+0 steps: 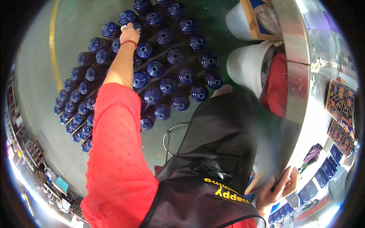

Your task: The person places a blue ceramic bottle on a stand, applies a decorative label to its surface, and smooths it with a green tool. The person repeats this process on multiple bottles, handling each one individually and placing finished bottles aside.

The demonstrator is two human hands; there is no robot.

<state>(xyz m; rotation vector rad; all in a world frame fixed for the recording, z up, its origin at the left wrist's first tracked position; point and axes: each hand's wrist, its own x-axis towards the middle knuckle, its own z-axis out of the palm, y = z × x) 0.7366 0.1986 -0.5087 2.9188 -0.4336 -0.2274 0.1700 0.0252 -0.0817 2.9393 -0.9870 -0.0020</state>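
Observation:
My left hand [130,35], with a red bracelet at its wrist, reaches out over rows of glossy dark blue ribbed pieces [155,68] with round stepped tops and a small centre hole. Its fingers close together at one of these tops [137,27], beside another blue top [126,16]. A small white bit [123,28] shows at the fingers; what they grip is too small to make out. At the lower right, my right hand [276,190] is by the edge of the metal-rimmed table [298,87], fingers apart, with nothing visible in it.
The blue pieces stand close together on the green floor [36,72], beside a yellow line [53,45]. White buckets [243,64] line the right side, one with red cloth [276,85]. Patterned boxes [339,100] and several blue pieces [308,192] are on the table. A metal ring [167,138] lies near my black apron [216,140].

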